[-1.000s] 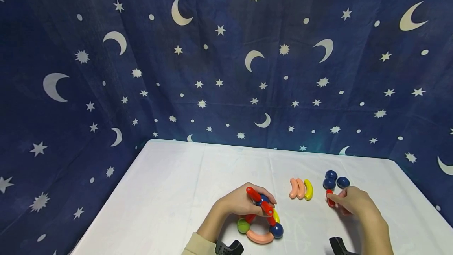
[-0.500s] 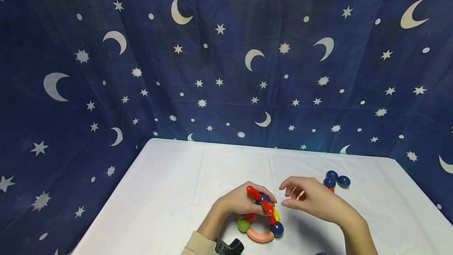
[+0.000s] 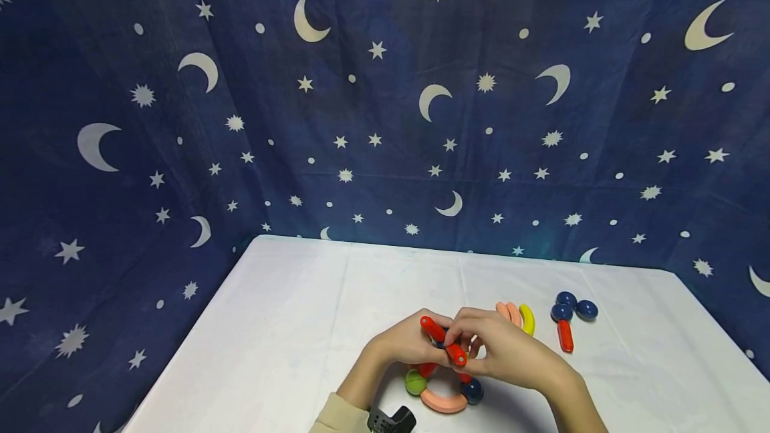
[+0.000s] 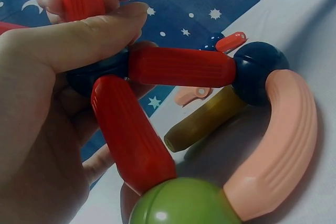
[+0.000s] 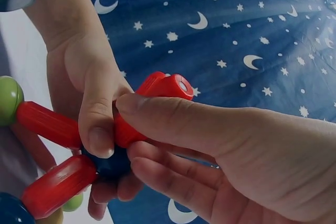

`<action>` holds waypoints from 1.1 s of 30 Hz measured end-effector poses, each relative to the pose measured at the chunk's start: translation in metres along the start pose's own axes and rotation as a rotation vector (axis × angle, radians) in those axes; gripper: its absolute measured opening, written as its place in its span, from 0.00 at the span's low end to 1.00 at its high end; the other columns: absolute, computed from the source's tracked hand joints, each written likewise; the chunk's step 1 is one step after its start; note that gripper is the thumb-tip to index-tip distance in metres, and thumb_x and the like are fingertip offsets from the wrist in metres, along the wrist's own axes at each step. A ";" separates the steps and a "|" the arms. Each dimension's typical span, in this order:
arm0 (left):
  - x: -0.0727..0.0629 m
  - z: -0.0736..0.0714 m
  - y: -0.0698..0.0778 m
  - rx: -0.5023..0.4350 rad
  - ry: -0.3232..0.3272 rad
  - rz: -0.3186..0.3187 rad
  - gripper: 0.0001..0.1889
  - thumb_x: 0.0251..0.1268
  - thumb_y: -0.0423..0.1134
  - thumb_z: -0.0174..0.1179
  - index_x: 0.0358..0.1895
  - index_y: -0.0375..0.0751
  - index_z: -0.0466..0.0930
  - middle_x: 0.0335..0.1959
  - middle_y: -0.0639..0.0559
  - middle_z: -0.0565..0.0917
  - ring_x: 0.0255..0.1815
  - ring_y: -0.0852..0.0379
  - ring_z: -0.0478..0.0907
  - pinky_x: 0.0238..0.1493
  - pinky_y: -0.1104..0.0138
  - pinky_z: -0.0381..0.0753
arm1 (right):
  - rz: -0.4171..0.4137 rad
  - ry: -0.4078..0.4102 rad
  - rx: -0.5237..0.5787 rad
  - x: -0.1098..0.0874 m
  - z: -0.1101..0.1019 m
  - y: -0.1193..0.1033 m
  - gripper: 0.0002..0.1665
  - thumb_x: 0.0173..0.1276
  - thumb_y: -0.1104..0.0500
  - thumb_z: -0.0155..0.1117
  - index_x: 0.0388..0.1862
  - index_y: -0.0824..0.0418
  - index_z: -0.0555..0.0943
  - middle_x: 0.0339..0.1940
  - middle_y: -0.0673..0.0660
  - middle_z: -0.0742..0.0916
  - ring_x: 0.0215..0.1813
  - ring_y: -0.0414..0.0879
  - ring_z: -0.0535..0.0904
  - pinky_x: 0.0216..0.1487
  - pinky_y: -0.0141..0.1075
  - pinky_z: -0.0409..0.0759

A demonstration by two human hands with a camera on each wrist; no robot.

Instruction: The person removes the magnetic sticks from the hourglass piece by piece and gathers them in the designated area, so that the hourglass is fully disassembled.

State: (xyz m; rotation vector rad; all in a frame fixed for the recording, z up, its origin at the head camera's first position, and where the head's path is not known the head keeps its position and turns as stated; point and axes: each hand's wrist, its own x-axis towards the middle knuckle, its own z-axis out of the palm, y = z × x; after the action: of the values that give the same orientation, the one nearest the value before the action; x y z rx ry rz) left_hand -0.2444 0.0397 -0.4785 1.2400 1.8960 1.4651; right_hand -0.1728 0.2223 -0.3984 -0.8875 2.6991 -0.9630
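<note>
Both hands meet over a small build of magnetic rods and balls at the near middle of the table. My left hand (image 3: 402, 341) grips its upper blue ball (image 4: 97, 77), thumb across the top. Two red rods run down from that ball, one to a green ball (image 3: 415, 382) and one to a lower blue ball (image 3: 473, 391). A curved pink rod (image 3: 444, 401) joins these two. A yellow curved rod (image 4: 205, 121) shows behind. My right hand (image 3: 511, 351) pinches an upper red rod (image 5: 181, 86) by the ball; another red rod (image 3: 432, 328) points up beside it.
Beyond my right hand lie curved pink rods (image 3: 514, 315) and a yellow one (image 3: 527, 319), partly covered by the hand. Farther right, three blue balls (image 3: 566, 299) sit together, a loose red rod (image 3: 565, 337) against one. A starry blue cloth (image 3: 385, 119) hangs behind the table.
My right hand has left the loose red rod beside the blue balls and moved left to the build, where it now pinches an upper red rod. The left hand keeps its hold.
</note>
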 end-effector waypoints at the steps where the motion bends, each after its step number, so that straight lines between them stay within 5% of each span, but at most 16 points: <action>1: 0.000 0.000 0.000 0.000 0.001 -0.003 0.11 0.50 0.33 0.68 0.39 0.41 0.81 0.29 0.50 0.82 0.29 0.71 0.74 0.36 0.75 0.78 | -0.002 0.004 -0.004 0.000 0.000 0.000 0.13 0.52 0.59 0.74 0.35 0.45 0.82 0.35 0.39 0.80 0.34 0.29 0.76 0.34 0.26 0.79; 9: 0.000 0.001 0.001 0.000 0.002 -0.037 0.11 0.50 0.31 0.67 0.39 0.41 0.82 0.30 0.46 0.83 0.28 0.71 0.73 0.36 0.76 0.77 | -0.034 0.016 -0.004 0.001 0.001 0.002 0.13 0.53 0.59 0.74 0.36 0.44 0.83 0.34 0.39 0.81 0.32 0.31 0.75 0.34 0.27 0.79; 21: 0.000 0.000 0.000 0.024 -0.001 0.002 0.11 0.51 0.32 0.67 0.39 0.42 0.82 0.29 0.49 0.83 0.29 0.71 0.73 0.37 0.74 0.78 | 0.100 -0.055 0.028 0.001 -0.004 0.004 0.14 0.58 0.43 0.67 0.39 0.48 0.85 0.30 0.37 0.82 0.34 0.31 0.77 0.38 0.27 0.78; 33: -0.001 0.001 0.002 0.008 0.007 -0.111 0.14 0.54 0.40 0.69 0.46 0.46 0.83 0.38 0.55 0.86 0.37 0.70 0.79 0.45 0.73 0.78 | 0.117 0.007 -0.026 -0.012 -0.021 0.017 0.11 0.64 0.45 0.62 0.40 0.48 0.84 0.33 0.38 0.82 0.38 0.32 0.77 0.39 0.29 0.78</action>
State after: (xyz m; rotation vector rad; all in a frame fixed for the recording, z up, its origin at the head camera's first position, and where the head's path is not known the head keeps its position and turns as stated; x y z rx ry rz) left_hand -0.2422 0.0398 -0.4775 1.1161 1.9447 1.4078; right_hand -0.1775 0.2510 -0.3928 -0.7222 2.7409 -0.9100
